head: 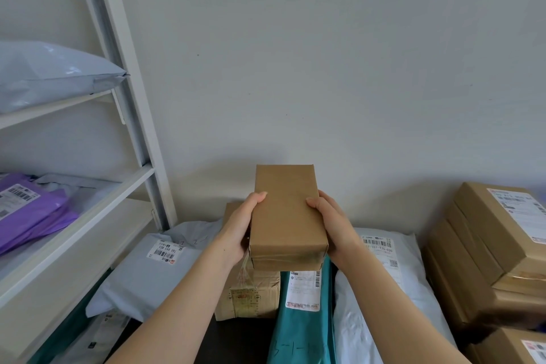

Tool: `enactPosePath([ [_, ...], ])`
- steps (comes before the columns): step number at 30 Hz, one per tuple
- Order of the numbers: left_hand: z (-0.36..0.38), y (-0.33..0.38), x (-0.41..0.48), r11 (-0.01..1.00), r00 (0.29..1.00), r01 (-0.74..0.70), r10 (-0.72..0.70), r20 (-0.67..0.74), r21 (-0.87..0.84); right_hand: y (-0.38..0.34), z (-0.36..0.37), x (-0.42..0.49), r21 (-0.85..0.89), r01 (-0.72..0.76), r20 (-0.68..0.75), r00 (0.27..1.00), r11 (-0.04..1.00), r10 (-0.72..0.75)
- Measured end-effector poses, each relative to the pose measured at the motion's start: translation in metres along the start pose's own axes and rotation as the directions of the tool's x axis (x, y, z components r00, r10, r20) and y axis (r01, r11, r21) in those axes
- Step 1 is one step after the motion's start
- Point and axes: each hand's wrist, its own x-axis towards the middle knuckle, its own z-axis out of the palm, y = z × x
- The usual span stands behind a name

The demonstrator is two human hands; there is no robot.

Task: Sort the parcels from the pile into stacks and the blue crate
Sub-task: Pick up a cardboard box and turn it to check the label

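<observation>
Holding a small brown cardboard box aloft above the parcel pile, left hand and right hand clasp its long sides. Step: carrying. Next probably onto the box stack at right; blue crate unseen.

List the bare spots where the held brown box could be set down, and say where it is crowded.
For the brown box: the lower shelf board, under the purple mailers, looks bare. A small dark patch shows below the taped carton, beside the teal mailer. Crowded: along the wall, from grey mailer to carton stack.
</observation>
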Motion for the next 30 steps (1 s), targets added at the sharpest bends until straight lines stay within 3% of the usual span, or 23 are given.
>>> enactPosePath([
  [5, -0.001, 0.004, -0.001, 0.991, 0.999, -0.014, 0.018, -0.030, 0.137, -0.002, -0.001, -0.003, -0.070, 0.029, -0.012, 0.999, 0.997, -0.030],
  [15, -0.002, 0.014, -0.008, 0.968, 0.995, -0.100, 0.100, 0.012, 0.231, -0.009, 0.003, -0.007, -0.121, 0.060, -0.017, 0.998, 0.991, -0.063],
  [30, -0.007, 0.016, 0.000, 0.961, 0.981, -0.178, 0.158, 0.110, 0.212, -0.026, 0.009, -0.017, -0.139, 0.114, -0.112, 0.985, 0.984, -0.130],
])
